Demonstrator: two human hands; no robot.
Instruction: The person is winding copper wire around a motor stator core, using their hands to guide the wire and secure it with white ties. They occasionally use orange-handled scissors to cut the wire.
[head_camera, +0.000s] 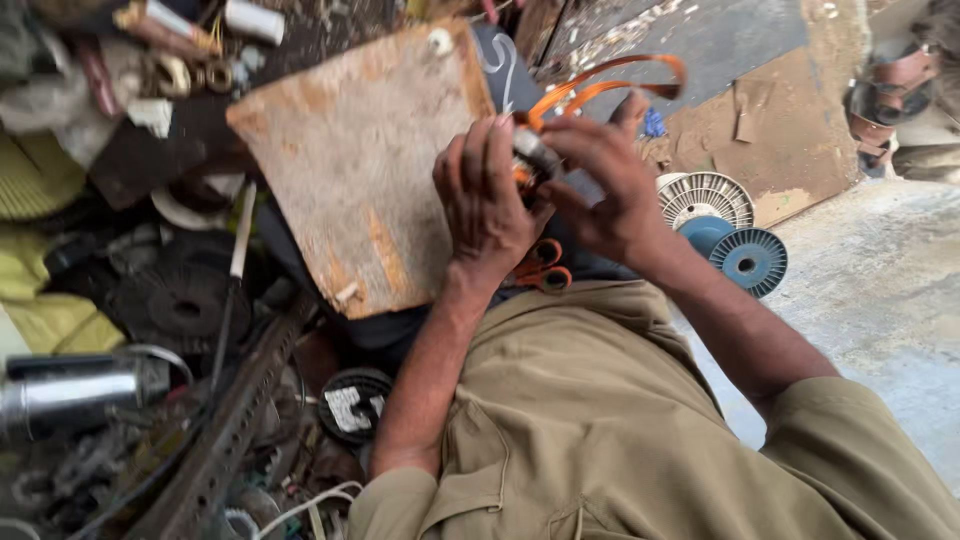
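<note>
Khaki shirt (600, 430) below, both hands' fingers (480, 160) pinching 1 small metal part (535, 152) with orange strip (600, 85).

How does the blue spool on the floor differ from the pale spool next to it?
The blue spool is blue; the pale spool is off-white. The blue spool lies nearer the person's right arm, the pale spool farther away, beside the right hand. The pale spool looks larger. Both are round, ribbed, and lie flat.
</note>
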